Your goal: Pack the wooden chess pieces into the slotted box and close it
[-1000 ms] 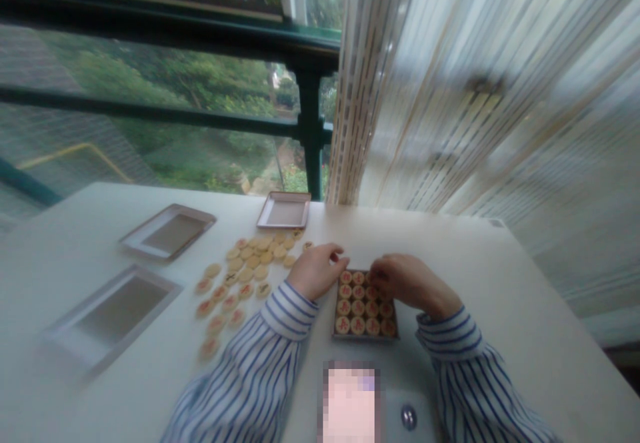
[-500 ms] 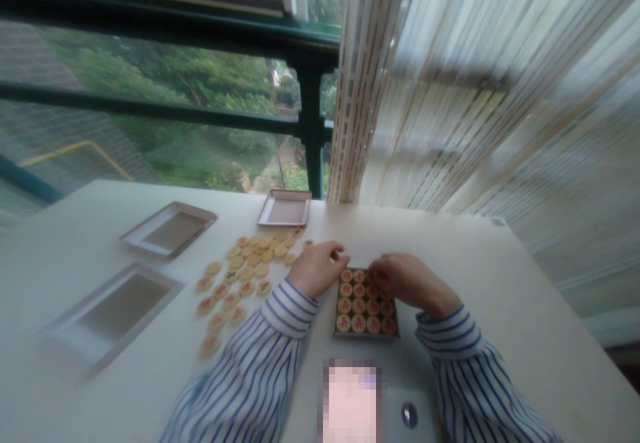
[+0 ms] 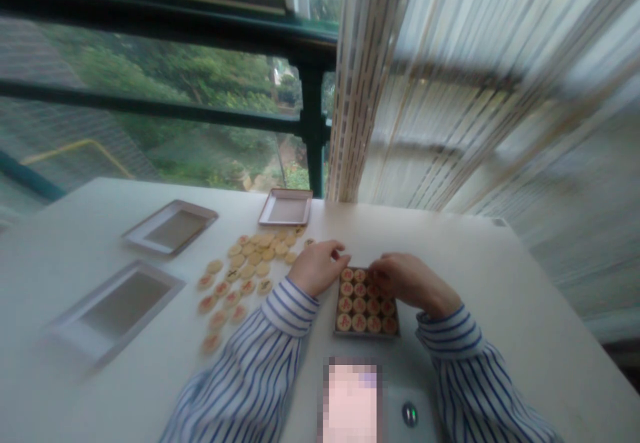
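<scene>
A small square box (image 3: 365, 332) sits on the white table, filled with rows of round wooden game pieces marked in red (image 3: 359, 306). My left hand (image 3: 317, 268) rests at the box's far left corner, fingers curled with thumb and forefinger pinched together. My right hand (image 3: 407, 279) lies over the box's far right corner, fingers bent down onto the pieces there. What either hand pinches is hidden. Both arms wear blue-striped sleeves.
Loose round pieces (image 3: 245, 272) lie scattered left of the box. Three shallow trays stand on the table: near left (image 3: 116, 306), middle left (image 3: 171, 228), and a small one at the back (image 3: 285, 208). A window rail and curtain (image 3: 450, 96) rise behind.
Both hands have stayed at the box's far corners; the view has only shifted slightly.
</scene>
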`<state>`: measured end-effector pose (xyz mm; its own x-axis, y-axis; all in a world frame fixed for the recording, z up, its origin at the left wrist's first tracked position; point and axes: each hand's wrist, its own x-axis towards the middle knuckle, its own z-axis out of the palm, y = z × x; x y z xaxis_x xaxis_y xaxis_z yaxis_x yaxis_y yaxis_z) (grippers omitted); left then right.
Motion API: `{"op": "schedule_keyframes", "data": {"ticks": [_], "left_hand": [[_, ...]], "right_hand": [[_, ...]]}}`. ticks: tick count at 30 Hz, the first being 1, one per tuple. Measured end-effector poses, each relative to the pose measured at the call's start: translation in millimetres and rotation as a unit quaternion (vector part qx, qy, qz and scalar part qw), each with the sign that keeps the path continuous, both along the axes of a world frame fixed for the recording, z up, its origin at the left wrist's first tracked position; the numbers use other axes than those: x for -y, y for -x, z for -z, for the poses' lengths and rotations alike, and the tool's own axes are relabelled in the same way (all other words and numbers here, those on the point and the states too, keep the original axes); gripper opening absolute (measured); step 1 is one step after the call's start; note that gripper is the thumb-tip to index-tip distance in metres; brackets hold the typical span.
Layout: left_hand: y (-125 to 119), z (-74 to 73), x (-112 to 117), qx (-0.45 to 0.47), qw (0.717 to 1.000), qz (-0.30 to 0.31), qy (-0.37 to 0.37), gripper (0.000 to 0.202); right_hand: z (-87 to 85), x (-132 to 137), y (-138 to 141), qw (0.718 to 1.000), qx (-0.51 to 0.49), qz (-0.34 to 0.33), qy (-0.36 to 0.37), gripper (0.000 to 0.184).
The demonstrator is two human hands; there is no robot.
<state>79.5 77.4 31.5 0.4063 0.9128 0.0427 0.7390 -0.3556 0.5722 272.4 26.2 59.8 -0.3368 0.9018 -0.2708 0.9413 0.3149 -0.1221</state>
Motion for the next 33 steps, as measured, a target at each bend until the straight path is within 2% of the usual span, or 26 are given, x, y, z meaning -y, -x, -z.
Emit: {"op": "schedule_keyframes", "data": {"ticks": [12, 33], "left_hand": [[0.8, 1.1, -0.7, -0.001, 1.000, 0.006, -0.009, 0.036], [0.9, 0.0, -0.3, -0.002, 1.000, 0.009, -0.009, 0.036]], "right_hand": [[5.6, -0.4, -2.0, 1.000, -0.009, -0.010, -0.018, 0.022], [4.9, -1.1, -0.5, 1.000, 0.001, -0.013, -0.009, 0.024]]}}
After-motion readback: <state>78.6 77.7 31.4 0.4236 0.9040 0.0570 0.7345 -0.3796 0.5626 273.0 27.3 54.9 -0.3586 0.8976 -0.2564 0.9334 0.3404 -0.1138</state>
